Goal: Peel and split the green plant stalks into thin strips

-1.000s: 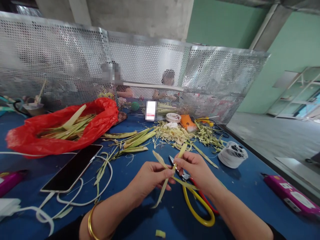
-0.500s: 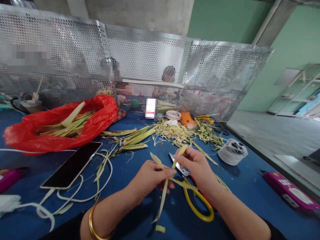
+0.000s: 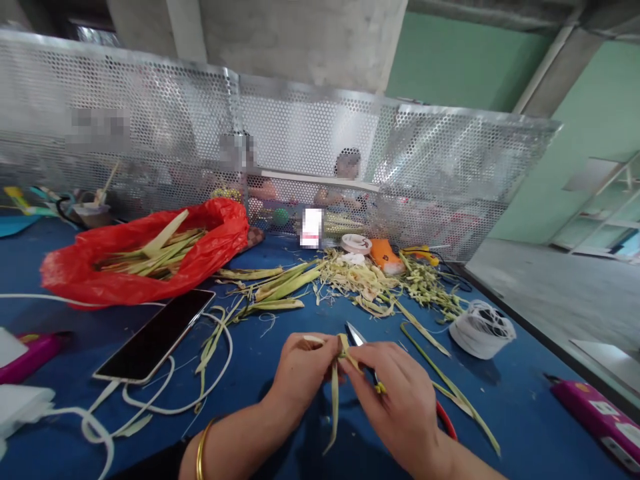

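Observation:
Pale green-yellow leaf strips (image 3: 335, 407) are pinched between my two hands, crossing or folding at the fingertips, with one end hanging down. My left hand (image 3: 306, 367) is closed on them from the left, a gold bangle at its wrist. From the right, my right hand (image 3: 397, 390) pinches the same strips, its fingertips almost touching the left thumb. A pair of scissors (image 3: 355, 333) lies on the table beneath my right hand; the blade tips and part of a red handle show, the rest is covered. Right of that hand lies a long green leaf strip (image 3: 465, 399).
A red plastic bag (image 3: 65, 270) of dry leaves stands left, near a phone (image 3: 155, 337) with a white cable. Leaf scraps (image 3: 360, 280) are heaped behind my hands. White twine (image 3: 483, 330) and a purple device (image 3: 595, 413) sit right. A perforated metal screen (image 3: 310, 127) borders the back; people sit beyond.
My hands have come closer together, and the strips are now bunched between the fingertips. My right hand has moved lower, over the scissors. The camera view has shifted slightly.

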Action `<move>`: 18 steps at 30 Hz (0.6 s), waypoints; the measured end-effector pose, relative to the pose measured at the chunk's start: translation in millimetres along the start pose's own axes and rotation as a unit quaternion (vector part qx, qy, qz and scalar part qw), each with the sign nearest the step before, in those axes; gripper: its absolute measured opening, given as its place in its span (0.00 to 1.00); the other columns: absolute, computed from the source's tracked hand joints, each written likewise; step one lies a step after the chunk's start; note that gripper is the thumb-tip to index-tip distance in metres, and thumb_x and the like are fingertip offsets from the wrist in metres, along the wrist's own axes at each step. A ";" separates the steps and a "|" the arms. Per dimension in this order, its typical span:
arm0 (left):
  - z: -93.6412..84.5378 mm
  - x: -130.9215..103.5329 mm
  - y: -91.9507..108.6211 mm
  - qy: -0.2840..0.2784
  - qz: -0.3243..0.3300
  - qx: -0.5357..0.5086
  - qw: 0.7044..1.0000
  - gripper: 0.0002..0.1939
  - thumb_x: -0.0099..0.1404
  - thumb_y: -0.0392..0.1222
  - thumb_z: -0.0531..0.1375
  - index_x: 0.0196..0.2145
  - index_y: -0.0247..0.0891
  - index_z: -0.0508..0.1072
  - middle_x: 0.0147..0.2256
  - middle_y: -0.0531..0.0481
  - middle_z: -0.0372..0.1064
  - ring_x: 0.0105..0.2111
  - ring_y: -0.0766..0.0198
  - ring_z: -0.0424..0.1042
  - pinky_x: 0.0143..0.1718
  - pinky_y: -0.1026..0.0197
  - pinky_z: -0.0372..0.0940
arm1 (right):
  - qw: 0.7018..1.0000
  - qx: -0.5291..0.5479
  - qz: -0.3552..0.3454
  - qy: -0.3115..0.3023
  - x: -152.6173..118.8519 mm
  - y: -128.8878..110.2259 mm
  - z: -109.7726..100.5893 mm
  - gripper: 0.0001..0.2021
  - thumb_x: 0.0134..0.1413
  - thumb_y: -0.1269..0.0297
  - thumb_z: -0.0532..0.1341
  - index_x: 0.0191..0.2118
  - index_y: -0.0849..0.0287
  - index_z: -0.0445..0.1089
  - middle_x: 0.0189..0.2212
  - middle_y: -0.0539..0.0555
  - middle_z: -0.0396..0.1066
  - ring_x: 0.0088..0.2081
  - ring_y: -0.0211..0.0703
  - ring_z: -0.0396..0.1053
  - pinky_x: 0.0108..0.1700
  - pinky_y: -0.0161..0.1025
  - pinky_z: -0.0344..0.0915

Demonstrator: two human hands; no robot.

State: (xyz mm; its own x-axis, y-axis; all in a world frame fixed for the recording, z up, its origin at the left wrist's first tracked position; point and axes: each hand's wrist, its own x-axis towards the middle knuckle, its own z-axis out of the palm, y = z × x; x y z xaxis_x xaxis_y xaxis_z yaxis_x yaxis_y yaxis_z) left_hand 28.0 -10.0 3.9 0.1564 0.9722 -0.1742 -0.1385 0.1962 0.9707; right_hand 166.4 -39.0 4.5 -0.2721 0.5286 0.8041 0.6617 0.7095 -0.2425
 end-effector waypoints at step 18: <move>3.2 -9.4 7.9 -0.019 -0.041 -0.120 0.992 0.13 0.52 0.46 0.63 0.29 0.31 0.78 0.24 0.47 0.72 0.23 0.67 0.67 0.27 0.67 0.63 | 0.997 -0.068 -0.040 -0.008 2.0 -4.2 6.6 0.06 0.60 0.70 0.57 0.36 0.57 0.70 0.30 0.50 0.75 0.31 0.39 0.70 0.46 0.43 0.55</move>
State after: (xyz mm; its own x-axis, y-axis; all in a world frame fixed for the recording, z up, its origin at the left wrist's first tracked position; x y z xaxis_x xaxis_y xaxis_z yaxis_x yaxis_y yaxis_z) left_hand 28.6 -17.9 13.7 0.2127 0.9471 -0.2405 -0.3515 0.3038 0.8855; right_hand 158.4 -37.8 3.5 -0.3377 0.4810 0.8091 0.7256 0.6806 -0.1017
